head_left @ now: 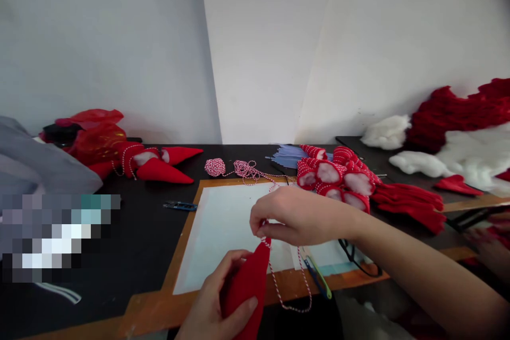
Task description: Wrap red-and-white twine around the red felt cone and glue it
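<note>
My left hand [223, 297] is closed around a red felt cone [250, 281], its pointed end turned up and away from me. At that tip, my right hand [292, 218] pinches red-and-white twine [306, 281] between thumb and fingers. Some of the twine lies against the tip, and a loop hangs down to the right of the cone. Behind the right hand the twine leads back toward a loose tangle [245, 169] and a wound ball [215, 167]. The fingertips partly hide how the twine sits on the tip.
White paper [215, 228] is taped to the dark table. Blue thread snips [180, 205] lie left; a green-handled cutter [319, 273] lies right. Stuffed red cones [165, 170] rest back left. Striped stuffed pieces [330, 172], white stuffing [462, 154] and a co-worker's hand [490, 239] are on the right.
</note>
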Tool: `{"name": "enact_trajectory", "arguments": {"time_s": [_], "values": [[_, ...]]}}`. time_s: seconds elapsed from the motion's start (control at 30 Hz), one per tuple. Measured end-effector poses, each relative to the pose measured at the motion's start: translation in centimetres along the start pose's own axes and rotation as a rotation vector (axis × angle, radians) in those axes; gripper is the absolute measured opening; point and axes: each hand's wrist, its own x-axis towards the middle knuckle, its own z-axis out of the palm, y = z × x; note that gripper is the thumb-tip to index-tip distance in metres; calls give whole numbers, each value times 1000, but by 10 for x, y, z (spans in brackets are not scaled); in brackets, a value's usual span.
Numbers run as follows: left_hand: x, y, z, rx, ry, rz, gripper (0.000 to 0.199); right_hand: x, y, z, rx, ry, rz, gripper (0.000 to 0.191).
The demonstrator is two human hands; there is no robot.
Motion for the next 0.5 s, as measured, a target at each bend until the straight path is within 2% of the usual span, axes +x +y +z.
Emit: {"name": "enact_trajectory", "arguments": {"time_s": [0.17, 0.37, 0.5], "values": [[-2, -1, 1, 45, -42, -68, 62, 10, 3, 4, 32, -5, -31, 19], [-5, 4, 4, -61, -101, -94, 62, 18, 6, 11, 47, 14, -35, 18], [-9, -1, 5, -21, -60, -77, 58, 21, 9, 16, 30, 38, 5, 17]]}}
